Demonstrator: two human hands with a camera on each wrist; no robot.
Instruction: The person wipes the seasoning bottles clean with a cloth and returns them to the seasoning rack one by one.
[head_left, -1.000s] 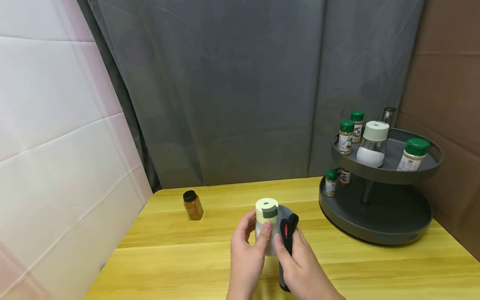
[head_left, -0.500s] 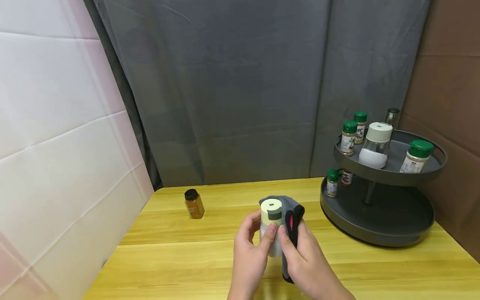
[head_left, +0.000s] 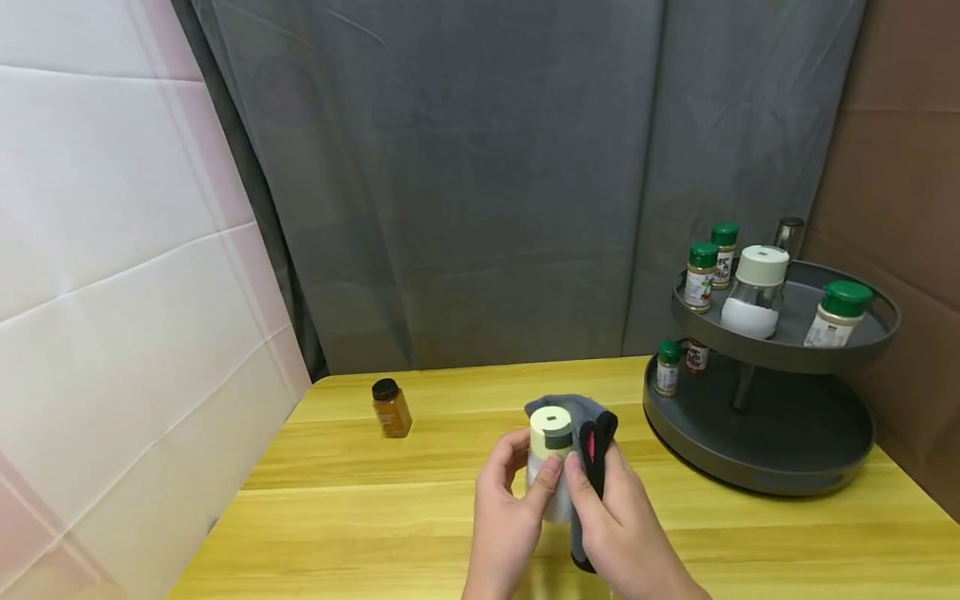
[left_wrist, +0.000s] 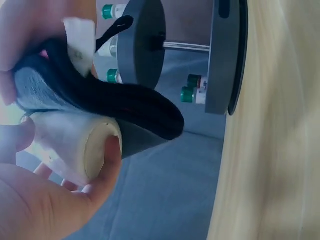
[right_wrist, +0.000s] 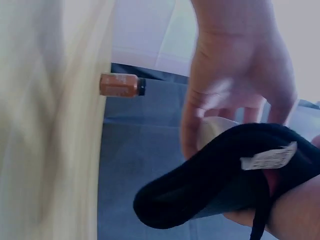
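Head view: pale-capped jar held up off table, btwn both hands. L hand clamped round its body, one finger at the base. R hand pinches folded cloth vs jar's side; far fingers hidden, can't tell spacing. Jar looks rigid, prob. light, slick, maybe breakable; hold low round body. Cloth soft, floppy; grab folds.

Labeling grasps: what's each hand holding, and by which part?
Left hand: the bottle, round its body. Right hand: the cloth, around its middle.
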